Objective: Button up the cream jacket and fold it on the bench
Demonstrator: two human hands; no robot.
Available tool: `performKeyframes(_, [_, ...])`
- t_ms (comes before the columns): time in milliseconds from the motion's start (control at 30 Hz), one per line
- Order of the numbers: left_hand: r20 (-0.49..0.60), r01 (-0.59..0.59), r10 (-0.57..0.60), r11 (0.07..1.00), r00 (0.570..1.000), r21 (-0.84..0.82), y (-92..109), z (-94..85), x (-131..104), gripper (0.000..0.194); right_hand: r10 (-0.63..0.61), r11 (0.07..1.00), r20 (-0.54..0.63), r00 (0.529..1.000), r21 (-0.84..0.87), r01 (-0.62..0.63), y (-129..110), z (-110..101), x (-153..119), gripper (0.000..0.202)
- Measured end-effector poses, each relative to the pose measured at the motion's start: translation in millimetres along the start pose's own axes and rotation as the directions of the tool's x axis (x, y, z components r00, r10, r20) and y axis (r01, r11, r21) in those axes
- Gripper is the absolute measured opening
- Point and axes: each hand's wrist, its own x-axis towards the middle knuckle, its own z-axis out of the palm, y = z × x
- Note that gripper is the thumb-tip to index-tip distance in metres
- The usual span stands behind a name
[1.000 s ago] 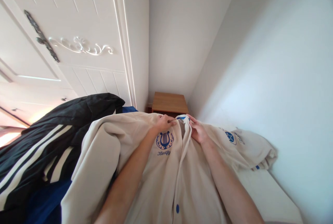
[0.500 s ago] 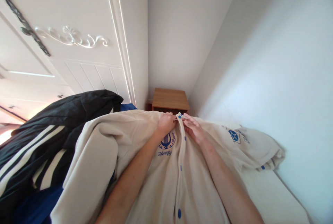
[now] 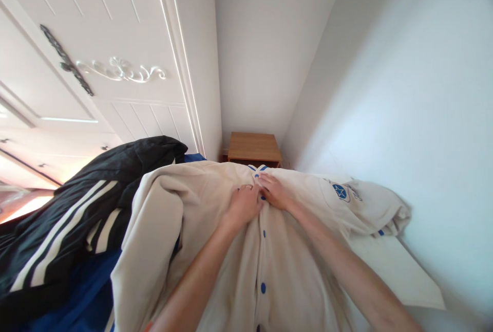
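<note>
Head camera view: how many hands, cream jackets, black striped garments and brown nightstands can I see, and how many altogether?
Hands: 2 (left hand, right hand)
Cream jacket: 1
Black striped garment: 1
Brown nightstand: 1
Total: 5

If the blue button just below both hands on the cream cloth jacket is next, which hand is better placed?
Probably the left hand: it rests lower on the cream cloth jacket, nearer the small blue oval button. The right hand sits higher, fingertips near the topmost visible blue button.
</note>
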Motion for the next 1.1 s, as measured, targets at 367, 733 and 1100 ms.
performKeyframes(367, [-0.077,0.075,-0.065,0.987,0.995,0.144,-27.5,45.4,-82.1,0.068,0.111,0.979,0.067,0.992,-0.178,-0.097,-14.5,-1.6,-8.0,0.057])
performKeyframes(733, [-0.198,0.214,-0.173,0.954,0.965,0.211,-19.3,52.8,-90.3,0.071,0.149,0.955,0.06,0.987,-0.266,-0.128,-29.5,-4.6,-12.1,0.051])
performKeyframes(1100, [-0.259,0.165,-0.064,0.907,0.964,0.388,-29.6,-21.6,-14.6,0.046,0.377,0.891,0.086,0.922,-0.307,-0.335,8.8,-17.5,31.5,0.05])
